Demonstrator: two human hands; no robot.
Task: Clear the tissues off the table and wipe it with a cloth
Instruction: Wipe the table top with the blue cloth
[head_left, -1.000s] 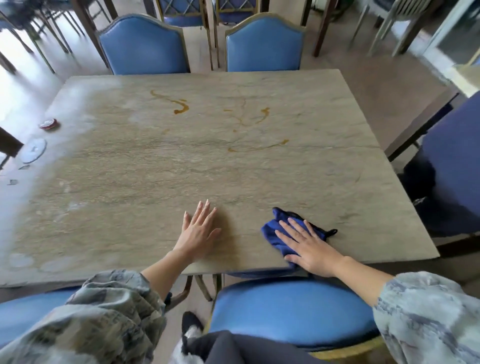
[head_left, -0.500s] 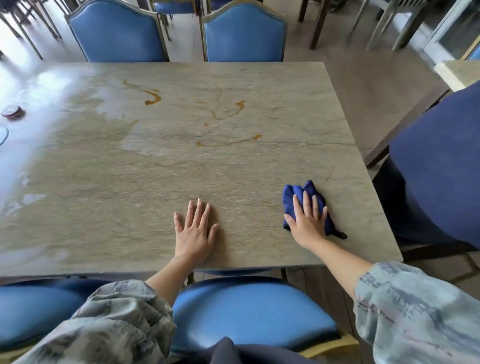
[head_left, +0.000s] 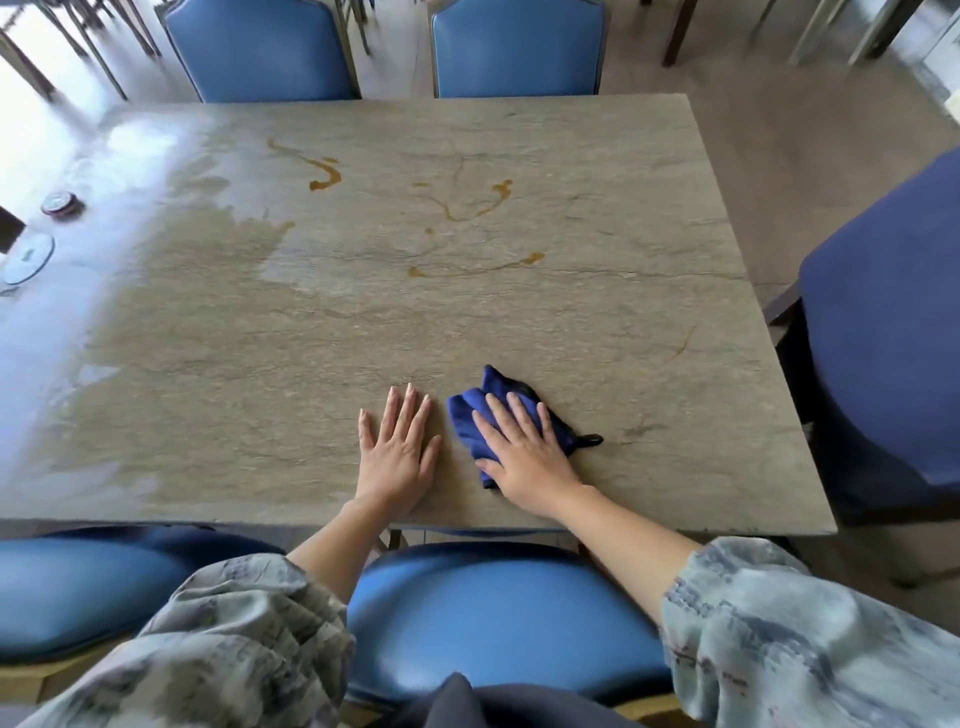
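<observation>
Two hands lie flat on the tabletop (head_left: 571, 322) near its front edge. The left hand (head_left: 397, 457) rests with fingers spread and straight, bracing on bare stone and holding nothing. The right hand (head_left: 524, 452) presses the blue cloth (head_left: 470, 415) down with straight fingers; nothing is pinched or curled.

Change since half a second ago: the cloth has travelled from the right part of the near edge toward the centre, and now sits just beside the left hand, apart from it by a narrow strip of stone. The left hand has held its position. This indicates a sideways wiping stroke along the near strip.

Task status (a judgement): no tissues are visible on the tabletop, so the clearing step appears complete and wiping is in progress. Amber liquid trails (head_left: 324, 171) remain on the far half, well apart from the cloth. A wet sheen covers the left side. Later strokes probably need to reach forward to the trails.
</observation>
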